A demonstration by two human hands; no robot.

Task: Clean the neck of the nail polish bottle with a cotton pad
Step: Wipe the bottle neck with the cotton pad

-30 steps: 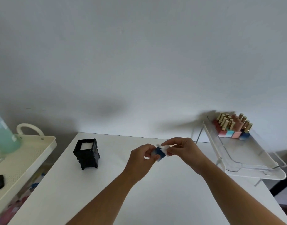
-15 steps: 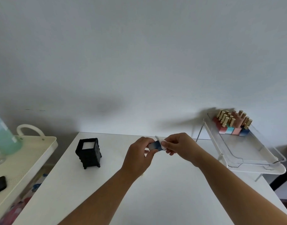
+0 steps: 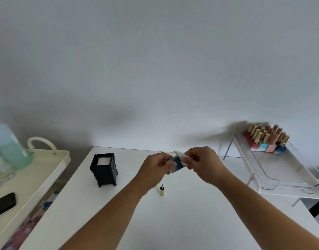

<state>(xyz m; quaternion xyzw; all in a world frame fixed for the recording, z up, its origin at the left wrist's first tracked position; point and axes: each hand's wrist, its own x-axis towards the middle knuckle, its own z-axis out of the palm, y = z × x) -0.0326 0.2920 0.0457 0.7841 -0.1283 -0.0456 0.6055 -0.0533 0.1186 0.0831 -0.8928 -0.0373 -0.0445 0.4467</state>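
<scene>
Above the middle of the white table (image 3: 101,213), my left hand (image 3: 155,170) grips a blue-and-white nail polish bottle (image 3: 175,164), tilted with its neck toward the right. My right hand (image 3: 202,163) pinches a white cotton pad (image 3: 180,154) wrapped over the bottle's neck, so the neck itself is hidden. The bottle's cap with its brush (image 3: 162,190) stands upright on the table just below my hands.
A black box of cotton pads (image 3: 103,169) stands at the table's left. At the right, a clear tray (image 3: 281,174) on a white stand holds several gold-capped polish bottles (image 3: 266,139). A cream cart (image 3: 29,177) at the left carries a green bottle (image 3: 10,147) and a black phone (image 3: 2,204).
My hands keep the bottle and pad together and have shifted slightly; the bottle's tilt has changed a little. The cap on the table now shows below my hands.
</scene>
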